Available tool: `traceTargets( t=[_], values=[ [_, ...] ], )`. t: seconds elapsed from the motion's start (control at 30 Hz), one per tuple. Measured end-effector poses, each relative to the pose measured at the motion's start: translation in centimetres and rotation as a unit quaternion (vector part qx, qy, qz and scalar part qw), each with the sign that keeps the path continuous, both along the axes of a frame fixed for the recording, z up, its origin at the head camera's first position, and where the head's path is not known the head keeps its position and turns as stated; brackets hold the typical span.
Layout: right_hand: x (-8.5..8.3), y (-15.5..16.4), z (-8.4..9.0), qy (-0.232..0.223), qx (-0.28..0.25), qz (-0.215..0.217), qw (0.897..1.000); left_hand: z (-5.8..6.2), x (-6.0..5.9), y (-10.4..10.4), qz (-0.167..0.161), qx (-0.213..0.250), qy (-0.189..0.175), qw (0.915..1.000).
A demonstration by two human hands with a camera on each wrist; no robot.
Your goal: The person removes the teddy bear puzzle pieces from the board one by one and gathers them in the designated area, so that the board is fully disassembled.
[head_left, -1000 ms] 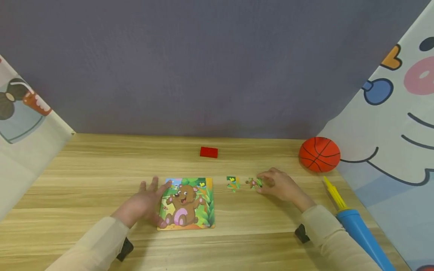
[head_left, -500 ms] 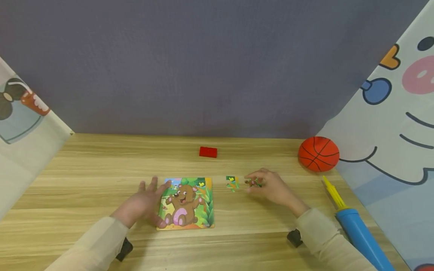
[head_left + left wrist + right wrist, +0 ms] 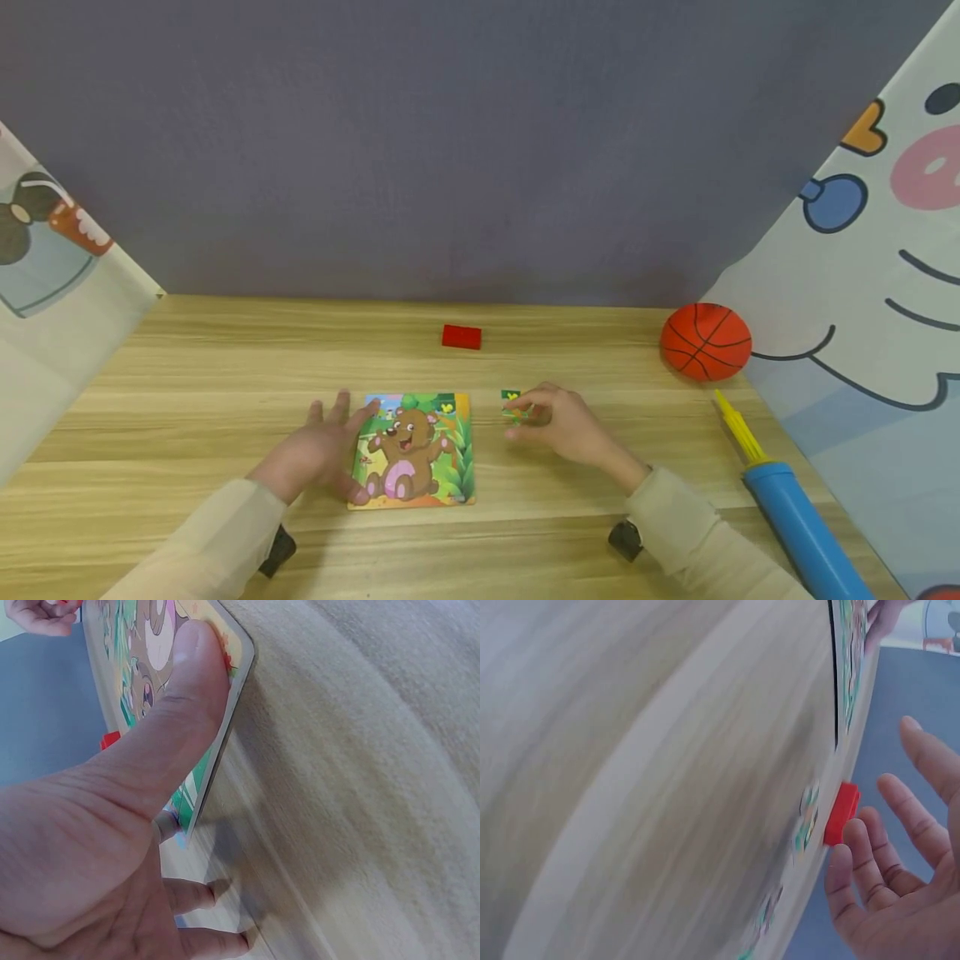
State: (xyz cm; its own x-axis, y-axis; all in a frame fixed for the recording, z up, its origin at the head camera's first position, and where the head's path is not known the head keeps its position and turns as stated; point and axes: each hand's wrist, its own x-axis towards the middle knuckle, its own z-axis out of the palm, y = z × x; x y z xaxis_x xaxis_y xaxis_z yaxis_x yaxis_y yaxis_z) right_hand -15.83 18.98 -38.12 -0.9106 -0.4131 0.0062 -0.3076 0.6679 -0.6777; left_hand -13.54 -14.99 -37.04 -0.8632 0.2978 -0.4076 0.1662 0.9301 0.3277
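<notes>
A square bear jigsaw puzzle lies flat on the wooden table. My left hand rests spread at its left edge; in the left wrist view the thumb lies on one corner of the board. My right hand hovers with thumb and index finger apart around a loose puzzle piece showing a yellow bird. Nothing is held in it. The right wrist view has that loose piece and a second piece on the tabletop; from the head camera the second one is hidden beneath my right hand.
Behind the puzzle sits a small red block. A red ball with basketball lines is at the back right, beside a blue pump with a yellow nozzle. A grey panel rises along the table's far edge.
My right hand has moved left, from around the bear piece to around the bird piece. The left hand and the puzzle have stayed in place.
</notes>
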Motion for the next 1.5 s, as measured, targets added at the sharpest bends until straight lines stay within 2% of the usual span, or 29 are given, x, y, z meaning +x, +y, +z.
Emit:
traceTargets(
  t=[0.37,0.67,1.13,1.5],
  values=[
    [0.6,-3.6,-0.8,-0.010,0.029,0.005,1.000,0.0,-0.1,0.0,0.000,-0.001,-0.002,1.0000],
    [1.6,-5.6,-1.0,-0.052,0.024,0.039,0.998,-0.1,-0.1,0.0,0.002,-0.002,-0.004,1.0000],
    [2.5,-7.3,-1.7,-0.047,0.047,0.013,0.998,-0.2,-0.1,0.0,0.003,0.004,-0.005,1.0000],
    [2.7,-7.5,-2.0,-0.039,0.052,0.019,0.998,-0.1,0.0,0.1,0.002,-0.001,0.001,1.0000]
  ],
)
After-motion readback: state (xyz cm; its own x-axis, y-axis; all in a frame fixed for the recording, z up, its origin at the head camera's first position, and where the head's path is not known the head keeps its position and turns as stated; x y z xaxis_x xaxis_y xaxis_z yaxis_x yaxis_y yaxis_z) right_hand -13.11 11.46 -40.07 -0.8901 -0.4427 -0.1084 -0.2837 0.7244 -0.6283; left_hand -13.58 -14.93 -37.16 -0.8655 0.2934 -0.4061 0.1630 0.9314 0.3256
